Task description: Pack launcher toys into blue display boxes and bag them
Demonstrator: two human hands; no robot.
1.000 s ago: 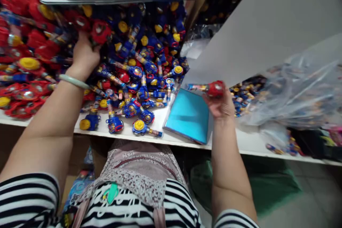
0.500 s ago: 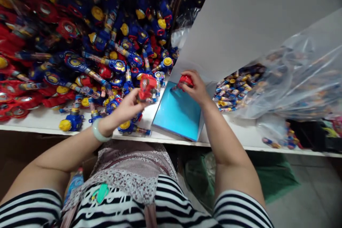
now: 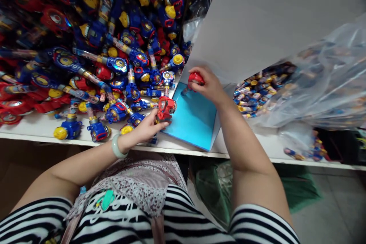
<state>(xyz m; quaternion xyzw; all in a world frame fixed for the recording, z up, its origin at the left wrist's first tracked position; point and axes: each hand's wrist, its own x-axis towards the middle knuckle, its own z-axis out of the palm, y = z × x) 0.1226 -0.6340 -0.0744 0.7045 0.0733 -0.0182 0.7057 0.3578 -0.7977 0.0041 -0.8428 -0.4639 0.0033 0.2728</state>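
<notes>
My left hand (image 3: 148,126) grips a red plastic toy (image 3: 166,106) with a round head, close to the left edge of a bright blue panel (image 3: 193,122). Over the panel's far left corner, my right hand (image 3: 208,84) is closed round another red toy (image 3: 196,79); its short tube points down to the left, near the blue surface. I cannot tell whether that tube touches the panel. Just left of my hands lies a big heap of blue toys (image 3: 117,65) with yellow caps and printed tubes, mixed with red ones.
A tall grey-white board (image 3: 257,19) rises behind the blue panel. To the right, small printed tubes (image 3: 248,95) spill beside a clear plastic bag (image 3: 320,84). The white shelf edge (image 3: 251,155) runs along the front. A green sack (image 3: 211,187) sits below on the floor.
My left hand has moved right and slightly down with its red toy, now next to the blue panel. My right hand keeps its toy over the panel's far corner. The view has shifted slightly.
</notes>
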